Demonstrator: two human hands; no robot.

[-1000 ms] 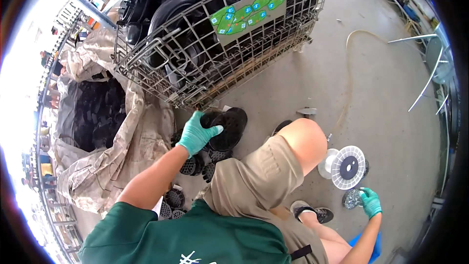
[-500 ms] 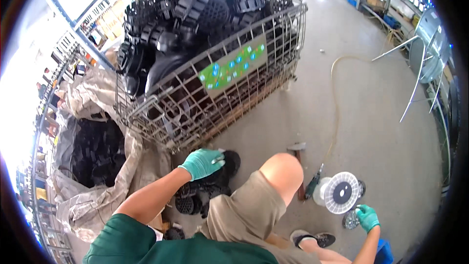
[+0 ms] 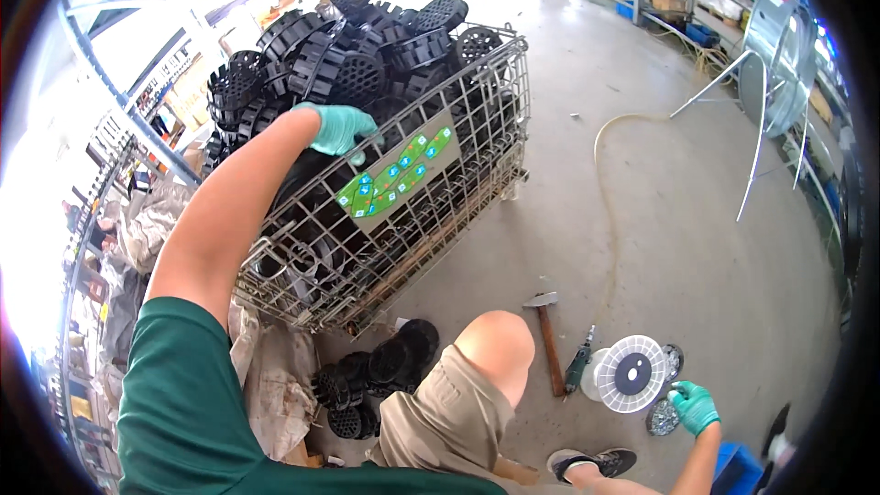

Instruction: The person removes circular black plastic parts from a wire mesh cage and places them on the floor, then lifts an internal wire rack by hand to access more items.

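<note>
My left hand [image 3: 341, 131], in a green glove, reaches over the near rim of a wire basket [image 3: 403, 247]. Its fingers and thumb stand apart, bent down toward the black plastic parts [image 3: 357, 78] heaped inside; I see nothing held. Those parts are round and ribbed, with perforated faces. My right hand [image 3: 695, 406], gloved alike, has its fingertips drawn together beside a round dish of small shiny metal pieces [image 3: 663, 416]; what it pinches is hidden. A white spool [image 3: 631, 373] stands just beyond. More round black parts [image 3: 392, 362] lie on the floor left of my knee.
A hammer [image 3: 550, 341] and a green air tool [image 3: 579, 362] with a hose [image 3: 605, 183] lie by the spool. A blue bin [image 3: 736, 467] stands at lower right, a metal reel on legs [image 3: 779, 60] at far right. Crumpled sacking [image 3: 275, 380] lies at left.
My left hand has left the black parts on the floor and moved up and forward into the basket. My right hand stays by the dish. The view has shifted.
</note>
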